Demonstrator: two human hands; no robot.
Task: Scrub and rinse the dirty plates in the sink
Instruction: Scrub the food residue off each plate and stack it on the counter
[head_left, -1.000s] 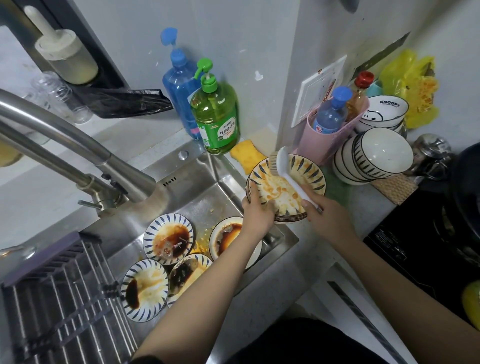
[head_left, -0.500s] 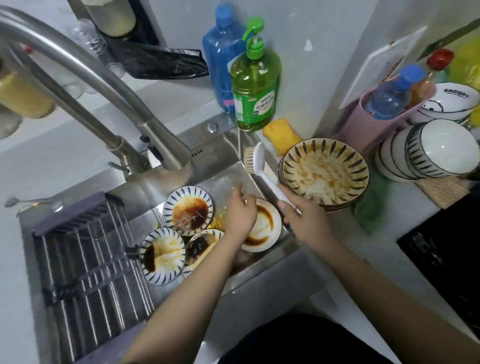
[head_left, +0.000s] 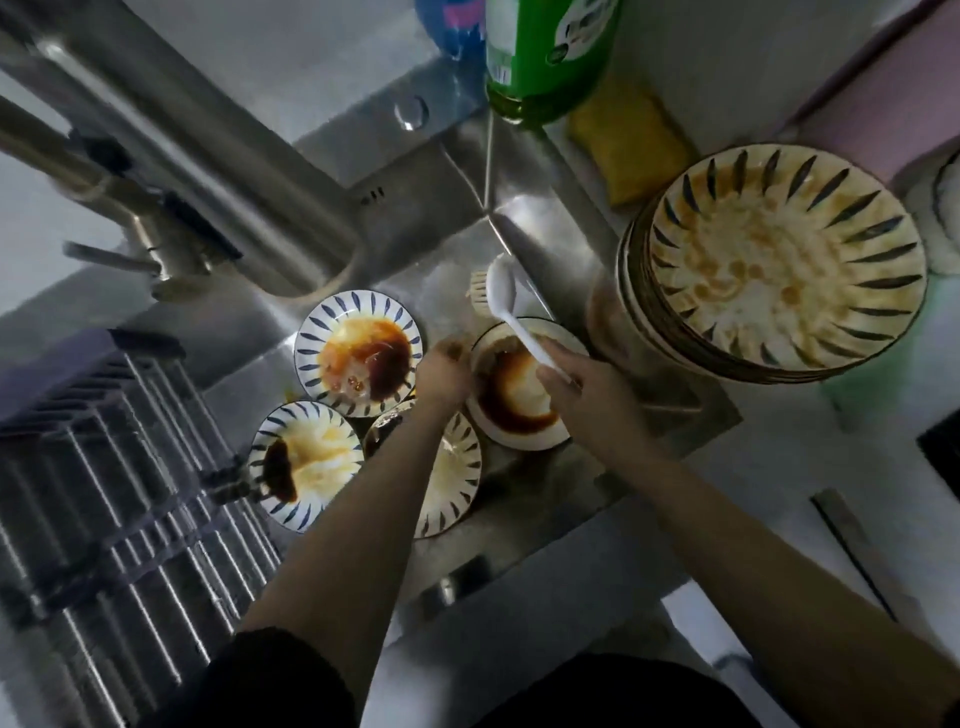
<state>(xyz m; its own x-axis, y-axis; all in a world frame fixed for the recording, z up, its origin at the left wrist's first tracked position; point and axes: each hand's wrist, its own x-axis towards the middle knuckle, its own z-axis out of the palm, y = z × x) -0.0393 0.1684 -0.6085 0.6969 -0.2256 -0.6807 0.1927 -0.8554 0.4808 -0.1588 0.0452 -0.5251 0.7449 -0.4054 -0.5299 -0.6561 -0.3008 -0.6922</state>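
Several dirty plates lie in the steel sink (head_left: 524, 228). My left hand (head_left: 447, 376) grips the left rim of a white plate (head_left: 519, 410) smeared with dark sauce at the sink's right side. My right hand (head_left: 582, 395) holds the white handle of a dish brush (head_left: 501, 291) above that plate, bristles pointing away toward the sink's back wall. Two blue-striped plates (head_left: 358, 353) (head_left: 304, 465) with brown and orange sauce lie to the left. A fourth plate (head_left: 452, 478) lies partly under my left forearm.
A stack of dirty striped bowls (head_left: 779, 265) stands on the counter right of the sink. The faucet (head_left: 218, 171) arches over the sink's left. A drying rack (head_left: 104, 493) spans the left part. A green soap bottle (head_left: 545, 57) and a yellow sponge (head_left: 634, 145) sit behind.
The camera has moved closer over the sink. My left hand has gone from above the sauce-smeared white plate to gripping its rim; my right hand with the brush has come over it.
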